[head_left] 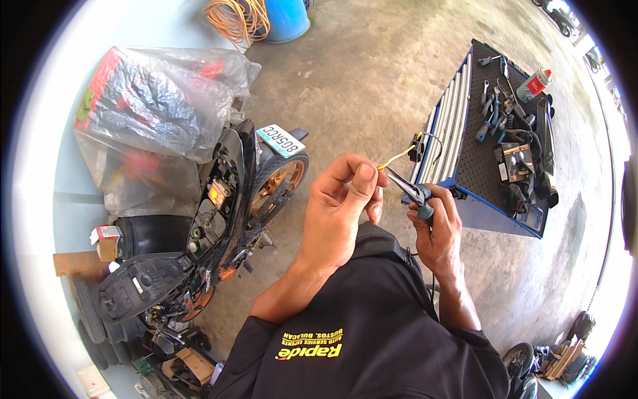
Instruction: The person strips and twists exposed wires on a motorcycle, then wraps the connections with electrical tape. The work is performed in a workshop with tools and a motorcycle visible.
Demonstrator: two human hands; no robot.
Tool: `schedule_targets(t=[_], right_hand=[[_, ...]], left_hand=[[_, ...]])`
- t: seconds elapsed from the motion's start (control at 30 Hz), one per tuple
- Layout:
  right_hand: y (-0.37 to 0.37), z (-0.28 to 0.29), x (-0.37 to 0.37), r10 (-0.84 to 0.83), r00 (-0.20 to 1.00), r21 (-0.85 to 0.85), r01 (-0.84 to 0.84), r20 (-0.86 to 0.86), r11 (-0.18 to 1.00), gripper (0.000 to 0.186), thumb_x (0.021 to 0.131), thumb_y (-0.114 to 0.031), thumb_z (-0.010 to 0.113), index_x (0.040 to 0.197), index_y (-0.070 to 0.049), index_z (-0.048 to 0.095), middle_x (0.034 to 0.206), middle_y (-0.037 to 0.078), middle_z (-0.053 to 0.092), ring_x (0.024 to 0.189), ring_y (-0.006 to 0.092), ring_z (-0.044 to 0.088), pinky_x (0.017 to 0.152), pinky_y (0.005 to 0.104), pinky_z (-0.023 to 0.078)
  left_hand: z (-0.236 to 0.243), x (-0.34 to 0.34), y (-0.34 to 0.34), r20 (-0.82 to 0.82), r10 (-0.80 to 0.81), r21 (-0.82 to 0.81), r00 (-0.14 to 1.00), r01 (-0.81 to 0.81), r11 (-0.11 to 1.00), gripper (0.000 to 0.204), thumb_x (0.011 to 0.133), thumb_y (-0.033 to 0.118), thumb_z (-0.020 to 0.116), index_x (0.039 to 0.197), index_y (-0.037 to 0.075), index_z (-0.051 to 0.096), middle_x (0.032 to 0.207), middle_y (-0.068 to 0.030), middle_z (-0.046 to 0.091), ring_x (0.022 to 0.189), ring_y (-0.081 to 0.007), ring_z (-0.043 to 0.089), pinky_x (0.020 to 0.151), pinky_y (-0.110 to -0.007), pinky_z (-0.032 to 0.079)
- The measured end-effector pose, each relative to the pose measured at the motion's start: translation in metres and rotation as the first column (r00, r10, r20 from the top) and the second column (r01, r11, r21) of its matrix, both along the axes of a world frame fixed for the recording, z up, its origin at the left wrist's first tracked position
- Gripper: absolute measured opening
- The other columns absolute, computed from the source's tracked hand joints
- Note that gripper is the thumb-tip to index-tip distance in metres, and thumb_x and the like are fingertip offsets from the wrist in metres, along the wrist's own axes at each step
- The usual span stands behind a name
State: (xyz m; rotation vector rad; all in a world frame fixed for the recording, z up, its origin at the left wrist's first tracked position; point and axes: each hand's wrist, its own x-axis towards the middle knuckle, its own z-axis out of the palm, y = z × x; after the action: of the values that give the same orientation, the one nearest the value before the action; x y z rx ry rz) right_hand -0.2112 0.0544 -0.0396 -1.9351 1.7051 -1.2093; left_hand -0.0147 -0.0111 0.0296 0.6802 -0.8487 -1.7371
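In front of my body, my left hand (345,203) pinches a thin yellow wire (397,157) between thumb and forefinger. The wire runs up to a small black connector (416,147), from which a dark wire (438,151) loops off to the right. My right hand (438,229) is closed around the grey-blue handles of long-nose pliers (413,191). Their metal jaws point up and left, with the tips close to my left fingertips and the wire. Whether the jaws grip the wire cannot be made out.
A blue tool cabinet (458,126) stands at the right, its black top carrying hand tools, a spray can (533,85) and a small box (513,163). To the left is a motorcycle (229,193) with its seat raised. Plastic-covered goods (159,106) and a blue barrel (287,20) lie beyond.
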Motion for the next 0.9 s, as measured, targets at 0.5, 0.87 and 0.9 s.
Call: schedule_targets(t=[0.5, 0.87, 0.9], right_hand=[[0.000, 0.010, -0.005, -0.002, 0.992, -0.117, -0.013, -0.124, 0.993, 0.031, 0.090, -0.018, 0.087, 0.103, 0.000, 0.066, 0.119, 0.016, 0.070, 0.100, 0.0371, 0.069, 0.086, 0.0488, 0.055], [-0.004, 0.011, -0.012, -0.015, 0.978, -0.225, -0.033, -0.210, 0.974, 0.038, 0.091, -0.028, 0.089, 0.098, -0.001, 0.063, 0.111, 0.015, 0.071, 0.092, 0.0350, 0.072, 0.079, 0.0466, 0.057], [-0.004, 0.011, -0.012, -0.015, 0.976, -0.238, -0.038, -0.217, 0.971, 0.039, 0.091, -0.029, 0.089, 0.096, -0.001, 0.062, 0.109, 0.015, 0.072, 0.091, 0.0349, 0.072, 0.078, 0.0462, 0.057]], left_hand=[[0.003, 0.002, 0.009, -0.003, -0.021, -0.062, 1.000, 0.021, 0.998, 0.023, 0.115, 0.026, 0.069, 0.110, 0.004, 0.069, 0.100, -0.0033, 0.070, 0.078, -0.0074, 0.059, 0.066, -0.025, 0.051], [0.010, 0.000, 0.016, 0.052, 0.015, -0.108, 0.999, -0.010, 0.994, 0.023, 0.115, 0.026, 0.069, 0.111, 0.003, 0.069, 0.099, -0.0046, 0.071, 0.077, -0.0059, 0.059, 0.068, -0.023, 0.050], [0.010, 0.000, 0.017, 0.060, 0.021, -0.119, 0.998, -0.014, 0.993, 0.021, 0.115, 0.025, 0.069, 0.112, 0.004, 0.068, 0.099, -0.0044, 0.071, 0.077, -0.0065, 0.058, 0.068, -0.024, 0.049]])
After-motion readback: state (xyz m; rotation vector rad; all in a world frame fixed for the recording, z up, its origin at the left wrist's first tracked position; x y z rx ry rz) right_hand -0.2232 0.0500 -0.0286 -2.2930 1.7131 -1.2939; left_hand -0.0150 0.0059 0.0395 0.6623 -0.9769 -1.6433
